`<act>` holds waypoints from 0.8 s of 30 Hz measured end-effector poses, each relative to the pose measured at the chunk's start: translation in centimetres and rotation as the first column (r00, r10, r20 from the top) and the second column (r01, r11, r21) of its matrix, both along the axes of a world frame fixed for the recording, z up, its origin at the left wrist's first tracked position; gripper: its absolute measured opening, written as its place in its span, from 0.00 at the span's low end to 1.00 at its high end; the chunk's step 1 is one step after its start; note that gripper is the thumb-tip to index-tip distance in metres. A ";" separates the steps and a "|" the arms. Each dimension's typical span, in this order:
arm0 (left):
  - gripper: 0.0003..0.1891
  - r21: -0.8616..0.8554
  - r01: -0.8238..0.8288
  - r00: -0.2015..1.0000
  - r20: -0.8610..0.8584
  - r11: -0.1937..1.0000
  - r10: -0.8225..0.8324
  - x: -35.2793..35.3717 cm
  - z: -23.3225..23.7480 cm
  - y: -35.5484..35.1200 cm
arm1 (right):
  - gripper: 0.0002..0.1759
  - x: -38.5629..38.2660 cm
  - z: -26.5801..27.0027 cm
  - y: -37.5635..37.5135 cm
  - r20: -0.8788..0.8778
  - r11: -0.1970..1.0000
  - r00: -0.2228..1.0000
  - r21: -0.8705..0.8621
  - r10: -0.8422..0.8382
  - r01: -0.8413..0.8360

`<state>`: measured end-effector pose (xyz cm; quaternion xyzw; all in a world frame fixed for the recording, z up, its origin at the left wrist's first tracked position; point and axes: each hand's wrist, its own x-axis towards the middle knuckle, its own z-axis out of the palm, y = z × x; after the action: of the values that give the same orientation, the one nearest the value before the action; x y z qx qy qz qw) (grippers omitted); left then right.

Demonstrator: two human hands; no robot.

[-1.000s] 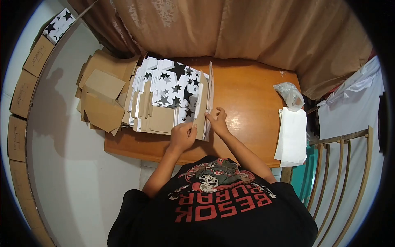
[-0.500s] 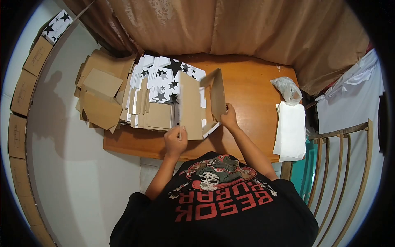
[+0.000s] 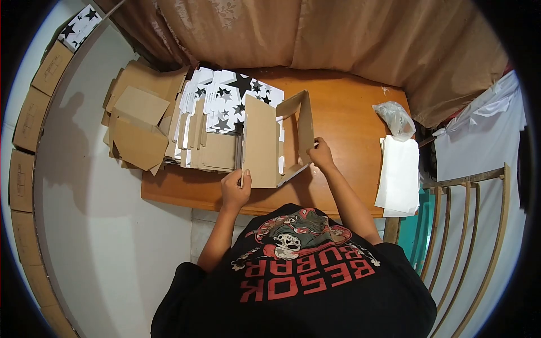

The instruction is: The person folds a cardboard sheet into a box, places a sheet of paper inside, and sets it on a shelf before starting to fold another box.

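Between my hands, a partly folded cardboard box (image 3: pixel 262 143) stands with its brown inner faces showing and its walls raised. My left hand (image 3: pixel 236 187) grips its lower left edge, thumb up along the panel. At the right wall's lower edge, my right hand (image 3: pixel 321 155) pinches the cardboard. Just left of and behind the box lies a stack of flat white box blanks (image 3: pixel 224 107) printed with black stars. Brown undersides of several blanks (image 3: pixel 217 155) show at the stack's front.
Loose brown cardboard sheets (image 3: pixel 138 127) are piled at the table's left end. On the right of the wooden table (image 3: pixel 346 112) lie a clear plastic bag (image 3: pixel 395 119) and white paper sheets (image 3: pixel 398 174). A wooden rack (image 3: pixel 468 236) stands at right; boxes (image 3: pixel 31 121) line the far left.
The box has opened wider, its right wall moving slightly right with my right hand. My left hand has shifted slightly left, still gripping the edge.
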<state>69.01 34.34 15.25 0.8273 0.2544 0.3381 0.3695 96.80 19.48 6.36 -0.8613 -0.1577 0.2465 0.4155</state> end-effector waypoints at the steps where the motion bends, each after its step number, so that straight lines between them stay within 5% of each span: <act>1: 0.18 0.032 -0.033 0.998 0.046 0.999 0.031 0.2 0.2 -0.2 | 0.28 0.4 0.4 -0.2 0.035 1.000 0.999 -0.021 -0.014 0.015; 10: 0.19 0.026 -0.101 0.989 0.112 0.995 0.098 1.3 -1.0 -0.7 | 0.34 1.9 -0.2 -2.4 0.395 0.990 0.910 -0.009 -0.124 0.139; 18: 0.19 -0.011 -0.066 0.995 0.069 0.998 0.066 1.8 -2.2 -0.4 | 0.29 2.0 -2.4 -5.4 0.145 0.998 0.989 0.052 -0.040 0.033; 24: 0.14 -0.122 -0.129 0.979 -0.173 0.984 0.107 1.5 -0.3 -0.5 | 0.32 0.3 0.3 -5.7 -0.187 0.982 0.978 0.145 -0.090 0.118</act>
<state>70.54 33.88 14.99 0.8096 0.3547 0.2719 0.3805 97.10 13.74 6.62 -0.8078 -0.0930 0.2880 0.5059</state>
